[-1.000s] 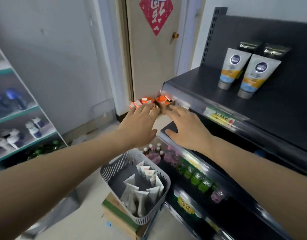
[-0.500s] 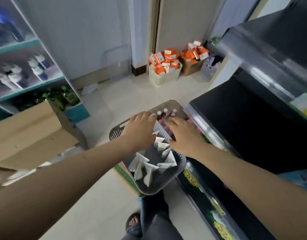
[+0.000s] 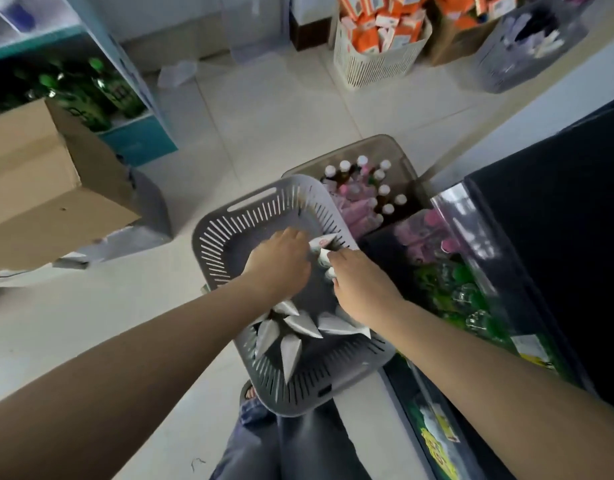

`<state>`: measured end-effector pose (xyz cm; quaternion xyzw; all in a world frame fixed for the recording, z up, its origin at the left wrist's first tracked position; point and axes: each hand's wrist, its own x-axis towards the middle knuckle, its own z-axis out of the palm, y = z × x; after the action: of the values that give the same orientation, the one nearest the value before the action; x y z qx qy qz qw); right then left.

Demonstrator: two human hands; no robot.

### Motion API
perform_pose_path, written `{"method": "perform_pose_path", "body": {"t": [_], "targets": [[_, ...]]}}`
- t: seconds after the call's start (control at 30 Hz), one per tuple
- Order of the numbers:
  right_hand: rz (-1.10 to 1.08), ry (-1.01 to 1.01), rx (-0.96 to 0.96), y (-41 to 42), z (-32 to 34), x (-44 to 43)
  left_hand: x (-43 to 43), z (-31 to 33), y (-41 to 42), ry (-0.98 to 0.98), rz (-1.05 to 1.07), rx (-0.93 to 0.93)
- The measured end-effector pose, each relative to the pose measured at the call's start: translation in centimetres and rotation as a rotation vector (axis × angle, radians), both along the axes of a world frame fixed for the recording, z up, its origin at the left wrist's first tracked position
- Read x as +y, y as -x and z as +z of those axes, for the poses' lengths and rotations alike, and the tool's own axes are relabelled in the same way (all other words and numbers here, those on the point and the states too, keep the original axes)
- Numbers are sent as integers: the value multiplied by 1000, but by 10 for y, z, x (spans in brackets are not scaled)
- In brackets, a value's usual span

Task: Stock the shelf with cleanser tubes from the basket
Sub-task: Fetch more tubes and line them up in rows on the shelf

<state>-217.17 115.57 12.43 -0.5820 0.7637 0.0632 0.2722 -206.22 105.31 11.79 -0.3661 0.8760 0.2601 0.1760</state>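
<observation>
Left hand (image 3: 278, 263) and right hand (image 3: 362, 285), earlier above the basket (image 3: 212, 237), now sit inside it at centre frame, each gripping tubes (image 3: 321, 242).

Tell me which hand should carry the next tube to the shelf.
Right. The right hand is at the tubes, by the basket edge nearest the shelf; the left hand would have to reach across.
</observation>
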Motion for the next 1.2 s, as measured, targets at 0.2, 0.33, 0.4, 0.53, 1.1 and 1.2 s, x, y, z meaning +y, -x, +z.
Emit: {"method": "perform_pose_path", "body": {"t": [0.2,0.33,0.4,0.53,1.1,1.2], "targets": [[110,-82,101,6,-38,-27,-12,-58,20,-7,46,-37],[127,-142,105,8,-55,-35,-13,-83,32,2,64,-32],[125,-137,100,9,-60,-39,-12,-90,36,15,24,-33],[92,-99,84,11,-65,-46,-13,-100,38,68,-17,-8],[92,-38,62,17,-78,-45,-21,-103,47,94,-45,65],[94,-36,43,16,-71,-43,-25,-105,42,142,-37,99]]}}
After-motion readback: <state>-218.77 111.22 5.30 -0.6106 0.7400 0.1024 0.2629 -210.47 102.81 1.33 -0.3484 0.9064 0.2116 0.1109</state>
